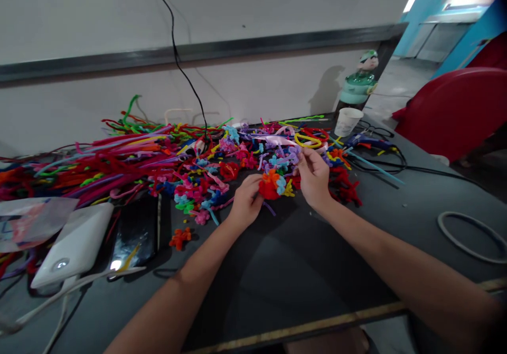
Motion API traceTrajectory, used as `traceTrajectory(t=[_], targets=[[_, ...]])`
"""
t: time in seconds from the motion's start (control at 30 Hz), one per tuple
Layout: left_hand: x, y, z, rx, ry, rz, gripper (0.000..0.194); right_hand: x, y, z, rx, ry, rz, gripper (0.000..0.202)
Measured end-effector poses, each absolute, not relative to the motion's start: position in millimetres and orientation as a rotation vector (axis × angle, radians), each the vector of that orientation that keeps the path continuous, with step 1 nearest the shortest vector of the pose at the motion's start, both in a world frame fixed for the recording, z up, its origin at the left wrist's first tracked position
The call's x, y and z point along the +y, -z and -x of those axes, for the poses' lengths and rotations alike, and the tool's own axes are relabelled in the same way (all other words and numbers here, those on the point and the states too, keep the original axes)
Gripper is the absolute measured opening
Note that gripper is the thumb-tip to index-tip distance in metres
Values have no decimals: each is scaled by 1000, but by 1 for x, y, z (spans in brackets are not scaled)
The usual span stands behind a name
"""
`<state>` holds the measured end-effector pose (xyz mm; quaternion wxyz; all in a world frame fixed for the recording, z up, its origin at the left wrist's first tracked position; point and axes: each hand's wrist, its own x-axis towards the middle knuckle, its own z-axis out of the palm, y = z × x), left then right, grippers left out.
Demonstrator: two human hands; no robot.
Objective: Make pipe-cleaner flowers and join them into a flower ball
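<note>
Dk tabletop (277, 269) w/ fuzzy-stem pile (130, 158) nr pale wall (253, 92); L hand (246, 202) pinches red-orange flower (269, 187), R hand's (316, 180) grip unclear.

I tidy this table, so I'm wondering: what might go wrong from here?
The red flower in the left hand could bend if pinched hard. The small orange piece, lying beside the left forearm, might get brushed away. The paper cup stands close to the blue tool; a careless reach could perhaps knock it over.
</note>
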<state>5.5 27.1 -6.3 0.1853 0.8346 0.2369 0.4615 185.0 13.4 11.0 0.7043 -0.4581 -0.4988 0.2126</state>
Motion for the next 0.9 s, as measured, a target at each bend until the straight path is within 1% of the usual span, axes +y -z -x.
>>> traceTrajectory(t=[0.07, 0.17, 0.27, 0.4, 0.5, 0.57, 0.63, 0.73, 0.9], targets=[[25, 3, -6, 633, -1244, -2453, 19, 12, -14, -184, -1322, -451, 961, 16], [24, 3, -8, 663, -1252, -2529, 19, 7, -20, -178, -1645, -532, 821, 18], [23, 4, -9, 663, -1310, -2588, 20, 4, -22, -176, -1720, -631, 764, 22], [21, 2, -8, 723, -1477, -2560, 19, 8, -21, -182, -1590, -691, 831, 27], [19, 1, -9, 783, -1547, -2343, 16, 12, -20, -183, -1509, -704, 817, 30], [16, 2, -11, 843, -1563, -2155, 13, 12, -18, -180, -1440, -741, 809, 32], [14, 3, -13, 883, -1576, -2020, 11, 12, -15, -176, -1313, -849, 862, 33], [11, 4, -16, 881, -1567, -1963, 11, 10, -8, -169, -1103, -1003, 929, 35], [11, 4, -16, 933, -1514, -1993, 13, 6, -4, -162, -1093, -999, 888, 31]])
